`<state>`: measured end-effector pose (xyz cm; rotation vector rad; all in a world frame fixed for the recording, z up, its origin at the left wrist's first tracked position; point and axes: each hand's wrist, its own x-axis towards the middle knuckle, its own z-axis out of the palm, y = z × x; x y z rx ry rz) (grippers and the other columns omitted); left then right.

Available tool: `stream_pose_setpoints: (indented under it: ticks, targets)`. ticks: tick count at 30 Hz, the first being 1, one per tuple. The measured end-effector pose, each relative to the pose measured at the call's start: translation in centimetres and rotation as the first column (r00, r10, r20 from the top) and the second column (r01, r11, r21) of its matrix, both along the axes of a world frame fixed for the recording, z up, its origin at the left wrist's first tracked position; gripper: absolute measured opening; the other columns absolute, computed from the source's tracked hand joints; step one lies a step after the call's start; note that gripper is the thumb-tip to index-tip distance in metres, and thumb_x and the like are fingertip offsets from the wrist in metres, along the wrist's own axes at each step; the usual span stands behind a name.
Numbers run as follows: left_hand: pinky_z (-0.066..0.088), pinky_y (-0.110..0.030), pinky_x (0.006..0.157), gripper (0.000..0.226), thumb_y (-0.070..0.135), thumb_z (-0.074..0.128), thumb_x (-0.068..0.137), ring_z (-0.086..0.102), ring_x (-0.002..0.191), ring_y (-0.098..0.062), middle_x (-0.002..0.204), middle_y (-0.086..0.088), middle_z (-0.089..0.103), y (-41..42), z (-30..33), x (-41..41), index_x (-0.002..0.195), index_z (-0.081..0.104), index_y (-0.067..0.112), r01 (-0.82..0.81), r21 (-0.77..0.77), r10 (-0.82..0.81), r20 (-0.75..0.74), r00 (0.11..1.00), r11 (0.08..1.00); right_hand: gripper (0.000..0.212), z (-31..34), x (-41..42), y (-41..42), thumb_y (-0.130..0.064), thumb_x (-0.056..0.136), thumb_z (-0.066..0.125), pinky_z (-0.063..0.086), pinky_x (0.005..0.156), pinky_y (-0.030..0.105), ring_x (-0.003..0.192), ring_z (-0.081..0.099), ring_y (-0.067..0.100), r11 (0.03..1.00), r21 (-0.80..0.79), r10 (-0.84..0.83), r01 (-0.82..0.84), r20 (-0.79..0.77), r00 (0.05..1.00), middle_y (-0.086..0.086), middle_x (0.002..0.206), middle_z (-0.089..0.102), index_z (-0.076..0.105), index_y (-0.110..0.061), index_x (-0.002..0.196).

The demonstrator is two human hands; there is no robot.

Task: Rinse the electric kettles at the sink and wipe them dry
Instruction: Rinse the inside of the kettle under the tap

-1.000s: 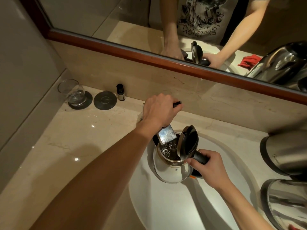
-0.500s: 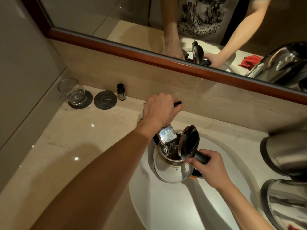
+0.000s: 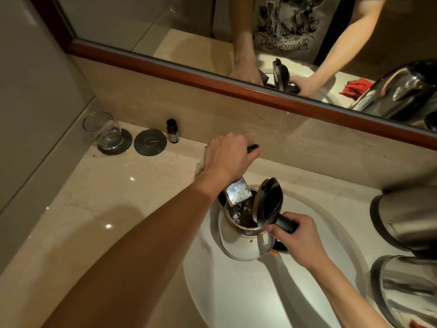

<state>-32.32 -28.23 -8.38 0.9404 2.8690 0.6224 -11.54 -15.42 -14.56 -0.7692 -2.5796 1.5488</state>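
Gripping the black handle (image 3: 285, 225) of a stainless steel electric kettle (image 3: 243, 242), the right hand (image 3: 296, 237) holds the vessel over the white sink basin (image 3: 248, 299), its fingers curled fully round the grip. The kettle stands nearly upright, its long axis running from base to mouth and tipped slightly away from the person, with the handle pointing right toward that hand and the spout side facing left. Its black lid (image 3: 269, 202) is hinged open and stands on edge just above the right hand's knuckles. Water runs from the flat chrome faucet spout (image 3: 237, 192) into the kettle's open mouth, where it churns.

The left hand (image 3: 228, 157) sits up and left of the kettle, closed over the faucet lever (image 3: 253, 147), whose dark tip pokes out past the fingers toward the right. The spout emerges from directly beneath this hand.

Right of the right hand, two more steel kettles stand on the marble counter (image 3: 94, 209): one kettle (image 3: 406, 218) farther back, another kettle (image 3: 406, 292) nearer the person, both partly cut off by the frame edge.

Far left of the left hand, against the backsplash, a drinking glass (image 3: 104, 131) rests on a dark coaster (image 3: 125, 144), a second coaster (image 3: 150, 142) lies just beside it, and a small dark bottle (image 3: 172, 131) stands next to that.

The mirror (image 3: 165, 31) above repeats both hands, the open lid and a red cloth (image 3: 354, 87).
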Motion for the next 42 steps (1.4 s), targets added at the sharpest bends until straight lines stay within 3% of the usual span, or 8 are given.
stream_pose_setpoints:
  ticks: [5, 9, 15, 25, 28, 33, 37, 42]
  targets:
    - [0.041, -0.031, 0.057, 0.041, 0.057, 0.044, 0.1, 0.057, 0.066, -0.024, 0.067, 0.002, 0.058, -0.05, 0.09, 0.0, 0.099, 0.075, 0.031, -0.008, 0.001, 0.008, 0.003, 1.0, 1.0, 0.044, 0.04, -0.07, -0.08, -0.051, 0.059, 0.077, 0.051, 0.051, 0.043, 0.051, 0.044, 0.014, 1.0, -0.006, -0.015, 0.015, 0.035, 0.999, -0.007, 0.048, 0.043, 0.052, -0.017, 0.053]
    - [0.04, -0.031, 0.057, 0.041, 0.058, 0.044, 0.1, 0.057, 0.066, -0.023, 0.067, 0.003, 0.057, -0.08, 0.21, 0.0, 0.1, 0.076, 0.031, -0.008, 0.004, 0.008, 0.003, 1.0, 1.0, 0.049, -0.16, 0.03, 0.17, -0.051, 0.06, 0.081, 0.055, 0.056, 0.064, 0.055, 0.051, 0.022, 0.999, -0.026, -0.03, 0.032, 0.067, 0.997, 0.003, 0.052, 0.048, 0.055, -0.009, 0.058]
    - [0.043, -0.031, 0.056, 0.041, 0.057, 0.045, 0.1, 0.059, 0.066, -0.023, 0.067, 0.003, 0.06, -0.03, 0.11, 0.02, 0.097, 0.076, 0.03, -0.016, 0.009, 0.016, 0.002, 1.0, 1.0, 0.045, 0.39, -0.04, -0.15, -0.051, 0.059, 0.079, 0.057, 0.054, 0.052, 0.051, 0.047, 0.016, 0.999, -0.031, -0.029, 0.03, 0.05, 0.998, -0.006, 0.048, 0.045, 0.052, -0.016, 0.053]
    - [0.048, -0.031, 0.059, 0.039, 0.053, 0.046, 0.098, 0.062, 0.067, -0.023, 0.072, 0.002, 0.067, 0.1, 0.17, -0.07, 0.097, 0.076, 0.028, -0.036, 0.006, 0.036, 0.008, 0.999, 0.999, 0.049, 0.08, 0.29, 0.02, -0.05, 0.06, 0.08, 0.055, 0.057, 0.065, 0.053, 0.047, 0.02, 0.998, -0.045, -0.047, 0.05, 0.059, 0.997, -0.005, 0.049, 0.043, 0.051, -0.011, 0.055]
    - [0.045, -0.03, 0.058, 0.04, 0.053, 0.047, 0.098, 0.061, 0.068, -0.023, 0.072, 0.001, 0.066, 0.05, 0.16, -0.08, 0.098, 0.077, 0.028, -0.039, 0.002, 0.039, -0.002, 0.999, 0.999, 0.047, 0.35, 0.16, -0.15, -0.047, 0.061, 0.081, 0.054, 0.055, 0.059, 0.052, 0.045, 0.018, 0.998, -0.056, -0.039, 0.042, 0.049, 0.998, -0.006, 0.049, 0.042, 0.051, -0.012, 0.053]
    - [0.039, -0.029, 0.054, 0.04, 0.055, 0.047, 0.098, 0.061, 0.066, -0.021, 0.07, 0.003, 0.065, 0.11, 0.04, -0.04, 0.096, 0.076, 0.027, -0.041, 0.007, 0.041, -0.001, 0.999, 0.999, 0.053, 0.16, -0.12, -0.07, -0.007, 0.076, 0.088, 0.03, 0.047, 0.017, 0.043, 0.033, 0.006, 1.0, 0.004, -0.021, 0.021, 0.0, 1.0, -0.011, 0.042, 0.036, 0.044, -0.019, 0.049]
    - [0.038, -0.029, 0.054, 0.04, 0.055, 0.047, 0.098, 0.059, 0.064, -0.021, 0.068, 0.003, 0.063, 0.1, -0.02, -0.08, 0.096, 0.076, 0.027, -0.043, -0.001, 0.043, -0.004, 0.999, 0.999, 0.044, 0.29, -0.07, -0.22, -0.029, 0.066, 0.083, 0.028, 0.047, 0.015, 0.045, 0.033, 0.006, 1.0, -0.014, -0.023, 0.023, -0.007, 1.0, -0.012, 0.044, 0.036, 0.044, -0.021, 0.049]
    - [0.045, -0.03, 0.058, 0.041, 0.056, 0.046, 0.098, 0.062, 0.068, -0.022, 0.072, 0.002, 0.066, 0.07, 0.01, -0.14, 0.098, 0.076, 0.027, -0.039, -0.002, 0.039, -0.001, 0.999, 0.999, 0.039, 0.53, -0.17, -0.36, -0.032, 0.064, 0.079, 0.029, 0.048, 0.016, 0.045, 0.033, 0.006, 0.999, -0.023, -0.023, 0.023, -0.005, 1.0, -0.012, 0.044, 0.036, 0.045, -0.02, 0.049]
